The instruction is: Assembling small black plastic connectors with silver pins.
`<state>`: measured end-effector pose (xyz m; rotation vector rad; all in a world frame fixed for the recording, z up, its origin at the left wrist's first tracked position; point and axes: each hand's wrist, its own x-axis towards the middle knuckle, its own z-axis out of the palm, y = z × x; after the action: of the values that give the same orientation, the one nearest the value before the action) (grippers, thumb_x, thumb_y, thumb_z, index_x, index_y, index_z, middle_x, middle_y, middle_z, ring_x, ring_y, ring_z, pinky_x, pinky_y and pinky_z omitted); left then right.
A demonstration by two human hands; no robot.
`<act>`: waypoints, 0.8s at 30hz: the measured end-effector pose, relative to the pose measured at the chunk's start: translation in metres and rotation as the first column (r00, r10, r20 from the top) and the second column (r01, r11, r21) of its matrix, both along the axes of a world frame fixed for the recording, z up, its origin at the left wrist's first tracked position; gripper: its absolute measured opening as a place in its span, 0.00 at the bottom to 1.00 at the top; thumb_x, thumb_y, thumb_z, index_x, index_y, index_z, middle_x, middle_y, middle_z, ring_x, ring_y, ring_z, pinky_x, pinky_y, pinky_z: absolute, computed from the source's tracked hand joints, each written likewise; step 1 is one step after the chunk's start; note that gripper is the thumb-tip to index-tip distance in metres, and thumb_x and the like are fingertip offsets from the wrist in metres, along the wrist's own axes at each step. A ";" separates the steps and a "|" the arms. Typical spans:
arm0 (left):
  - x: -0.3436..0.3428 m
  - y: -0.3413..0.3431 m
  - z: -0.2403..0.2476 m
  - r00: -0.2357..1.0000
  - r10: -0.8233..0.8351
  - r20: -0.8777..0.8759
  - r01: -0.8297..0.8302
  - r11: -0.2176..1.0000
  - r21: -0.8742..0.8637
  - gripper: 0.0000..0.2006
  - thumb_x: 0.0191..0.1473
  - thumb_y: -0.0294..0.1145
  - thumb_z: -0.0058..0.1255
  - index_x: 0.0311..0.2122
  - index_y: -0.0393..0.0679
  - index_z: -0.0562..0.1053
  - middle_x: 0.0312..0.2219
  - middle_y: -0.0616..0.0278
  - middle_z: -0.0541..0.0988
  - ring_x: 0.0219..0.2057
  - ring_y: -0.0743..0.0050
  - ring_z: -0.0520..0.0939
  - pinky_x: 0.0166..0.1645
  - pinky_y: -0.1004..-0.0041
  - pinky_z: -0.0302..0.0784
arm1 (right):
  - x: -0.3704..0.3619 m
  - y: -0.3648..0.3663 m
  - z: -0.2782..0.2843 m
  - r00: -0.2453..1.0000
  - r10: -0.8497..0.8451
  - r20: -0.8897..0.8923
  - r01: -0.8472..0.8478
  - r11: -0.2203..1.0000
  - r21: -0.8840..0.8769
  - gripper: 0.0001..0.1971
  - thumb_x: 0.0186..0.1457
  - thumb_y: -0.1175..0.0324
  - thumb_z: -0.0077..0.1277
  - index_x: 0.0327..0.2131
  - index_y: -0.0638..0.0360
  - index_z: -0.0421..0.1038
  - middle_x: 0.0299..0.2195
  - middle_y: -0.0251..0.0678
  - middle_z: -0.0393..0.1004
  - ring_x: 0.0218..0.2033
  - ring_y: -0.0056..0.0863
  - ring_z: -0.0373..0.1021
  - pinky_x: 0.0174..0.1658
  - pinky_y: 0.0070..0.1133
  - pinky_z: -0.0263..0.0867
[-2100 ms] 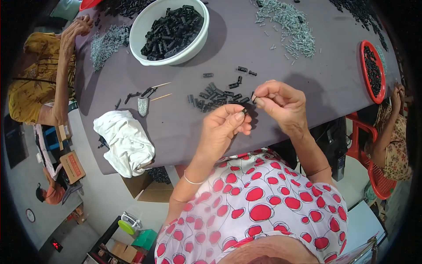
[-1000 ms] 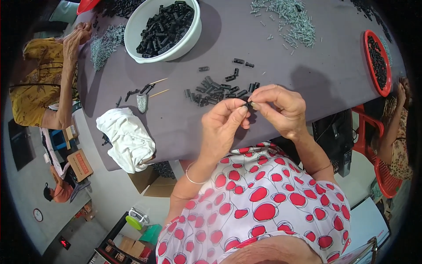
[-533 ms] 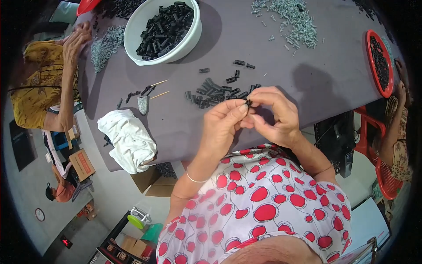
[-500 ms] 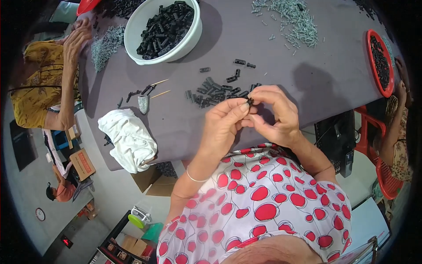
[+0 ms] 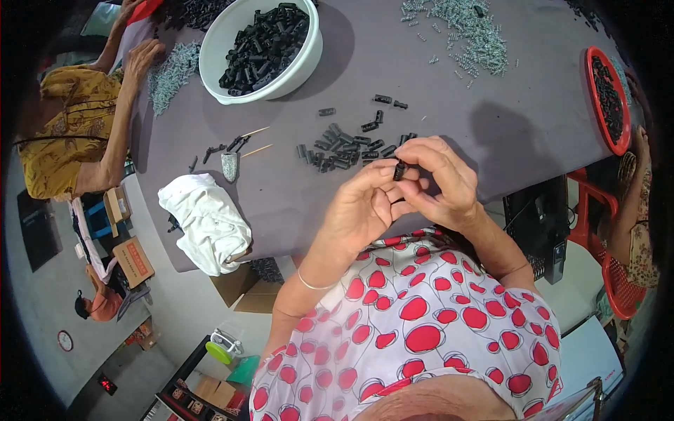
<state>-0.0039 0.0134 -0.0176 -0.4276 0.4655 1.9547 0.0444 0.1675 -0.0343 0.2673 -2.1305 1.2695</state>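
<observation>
Close above the table's near edge, a small black cylindrical plastic part (image 5: 399, 170) stands upright between my two hands. My right hand (image 5: 444, 179) pinches it between thumb and bent forefinger. From the other side, the thumb and fingertips of my left hand (image 5: 361, 203) close on it, the lower fingers loosely curled. Just beyond my hands lies a loose pile of black plastic parts (image 5: 344, 149), with a few strays farther off. Fingers partly hide the held part, so its fine detail cannot be made out.
A white bowl (image 5: 309, 67) of black parts stands far left. Metal springs (image 5: 477, 42) lie far right, more springs (image 5: 172, 70) far left. A white cloth (image 5: 203, 221), thin sticks (image 5: 256, 150) and a red tray (image 5: 594, 59) share the table. Co-workers sit at both sides.
The black part now shows more fully, upright between my fingertips. My left hand's lower fingers have loosened and spread. The left co-worker's hands have moved apart.
</observation>
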 end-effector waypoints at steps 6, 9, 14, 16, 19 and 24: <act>0.005 0.001 -0.001 0.967 -0.008 -0.254 -0.038 0.984 -0.174 0.08 0.56 0.25 0.47 0.40 0.37 0.74 0.35 0.54 0.79 0.36 0.68 0.81 0.43 0.69 0.79 | -0.002 0.004 -0.006 0.999 0.035 -0.020 -0.035 0.999 -0.010 0.22 0.30 0.84 0.59 0.36 0.65 0.69 0.33 0.41 0.72 0.30 0.35 0.71 0.30 0.23 0.69; 0.006 0.003 0.001 0.949 0.017 -0.316 -0.089 0.973 -0.215 0.07 0.56 0.25 0.48 0.38 0.36 0.74 0.33 0.56 0.79 0.34 0.72 0.81 0.40 0.73 0.79 | -0.004 0.005 -0.006 0.998 0.034 -0.053 -0.034 0.999 -0.005 0.23 0.29 0.84 0.59 0.36 0.65 0.69 0.32 0.41 0.72 0.30 0.36 0.71 0.31 0.23 0.69; 0.007 0.008 0.006 0.898 0.002 -0.441 -0.150 0.941 -0.303 0.06 0.55 0.24 0.49 0.37 0.35 0.75 0.31 0.57 0.79 0.31 0.74 0.81 0.37 0.76 0.77 | -0.006 0.004 -0.008 0.995 0.031 -0.097 -0.029 0.999 0.023 0.23 0.29 0.84 0.59 0.36 0.66 0.69 0.32 0.41 0.72 0.30 0.35 0.71 0.31 0.24 0.69; 0.007 0.010 0.009 0.885 -0.006 -0.466 -0.167 0.930 -0.328 0.06 0.55 0.24 0.49 0.36 0.35 0.75 0.31 0.57 0.79 0.30 0.74 0.80 0.36 0.76 0.77 | -0.005 0.001 -0.002 0.997 -0.010 -0.082 0.013 0.999 0.033 0.23 0.29 0.82 0.60 0.37 0.66 0.69 0.31 0.40 0.71 0.29 0.36 0.70 0.31 0.25 0.69; 0.006 0.011 0.009 0.883 0.000 -0.469 -0.200 0.905 -0.376 0.05 0.54 0.23 0.50 0.35 0.34 0.75 0.29 0.57 0.79 0.29 0.74 0.80 0.36 0.76 0.77 | -0.005 0.001 0.001 0.995 -0.085 -0.051 0.092 0.986 0.139 0.23 0.29 0.78 0.61 0.36 0.66 0.69 0.30 0.39 0.70 0.28 0.36 0.70 0.30 0.25 0.69; 0.002 0.011 0.013 0.836 -0.064 -0.545 -0.217 0.873 -0.436 0.04 0.53 0.21 0.50 0.31 0.32 0.75 0.26 0.58 0.79 0.27 0.77 0.79 0.34 0.79 0.75 | -0.001 0.001 0.003 0.994 -0.106 0.027 0.091 0.939 0.333 0.22 0.29 0.73 0.61 0.35 0.65 0.69 0.27 0.36 0.68 0.26 0.33 0.68 0.26 0.25 0.68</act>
<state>-0.0014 0.0244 -0.0046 -0.1825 1.3524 2.0175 0.0437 0.1686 -0.0315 0.2701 -2.3610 0.8630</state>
